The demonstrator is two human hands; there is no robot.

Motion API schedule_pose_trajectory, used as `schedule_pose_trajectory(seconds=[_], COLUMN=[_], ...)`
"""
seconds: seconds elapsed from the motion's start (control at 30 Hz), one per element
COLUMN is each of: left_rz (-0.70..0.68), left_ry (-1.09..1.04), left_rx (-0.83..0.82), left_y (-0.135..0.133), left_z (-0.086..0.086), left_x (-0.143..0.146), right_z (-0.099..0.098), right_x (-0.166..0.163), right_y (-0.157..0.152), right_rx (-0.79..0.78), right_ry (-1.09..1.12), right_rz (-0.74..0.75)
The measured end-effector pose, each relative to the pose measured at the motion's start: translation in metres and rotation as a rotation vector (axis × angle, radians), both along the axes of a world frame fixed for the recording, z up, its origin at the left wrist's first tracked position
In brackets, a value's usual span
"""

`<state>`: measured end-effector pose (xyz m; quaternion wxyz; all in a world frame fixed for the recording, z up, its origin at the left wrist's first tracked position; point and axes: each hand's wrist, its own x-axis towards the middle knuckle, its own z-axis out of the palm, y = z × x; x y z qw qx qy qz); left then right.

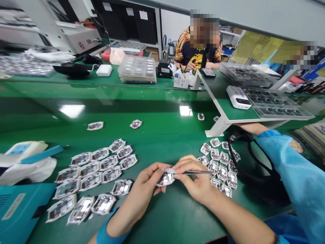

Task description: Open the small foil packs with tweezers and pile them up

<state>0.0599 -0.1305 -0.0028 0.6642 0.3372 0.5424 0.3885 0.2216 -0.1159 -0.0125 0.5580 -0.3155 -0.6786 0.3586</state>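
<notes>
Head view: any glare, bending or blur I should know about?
Head view: white glare patches lie on the green bench, left and just right of centre; the overhead panel runs bowed and slanted, likely lens distortion; the bags at upper left look soft, while the left hand and its piece look fairly clear; pixel blocks cover two upper patches.

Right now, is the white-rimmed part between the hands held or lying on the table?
Held: the left hand grips the part, fingers showing beneath it.
</notes>
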Motion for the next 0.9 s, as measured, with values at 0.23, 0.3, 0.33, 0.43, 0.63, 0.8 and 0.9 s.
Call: schedule_pose_trajectory(seconds=[0.23, 0.3, 0.33, 0.43, 0.63, 0.8, 0.9], left_rz=[0.01, 0.021, 0.024, 0.017, -0.021, -0.025, -0.027], left_ry=[-0.017, -0.029, -0.03, -0.018, -0.003, -0.023, -0.037], left_rx=[-0.017, 0.0, 0.012, 0.045, 0.055, 0.032, -0.004], left_y=[-0.0002, -0.0004, -0.0006, -0.0013, -0.0009, -0.0001, 0.0007], left_z=[0.0024, 0.0039, 0.0043, 0.0035, -0.0016, -0.0002, 0.0], left_x=[0.0017, 0.0028, 0.0032, 0.0035, 0.002, 0.0025, 0.0025], right_z=[-0.0021, -0.0014, -0.0011, -0.0006, -0.0028, -0.0076, -0.0078], right_x=[0.0021, 0.0024, 0.0025, 0.0025, 0.0016, -0.0006, -0.0011], right_y=[0.0015, 0.002, 0.0023, 0.0031, 0.0037, 0.0049, 0.0047], right_rx=[0.011, 0.002, -0.012, -0.084, -0.213, -0.376, -0.392], right_ry=[-0.006, 0.003, 0.006, 0.003, 0.027, 0.107, 0.112], right_rz=[0.007, 0.0, -0.005, -0.023, -0.052, -0.048, -0.009])
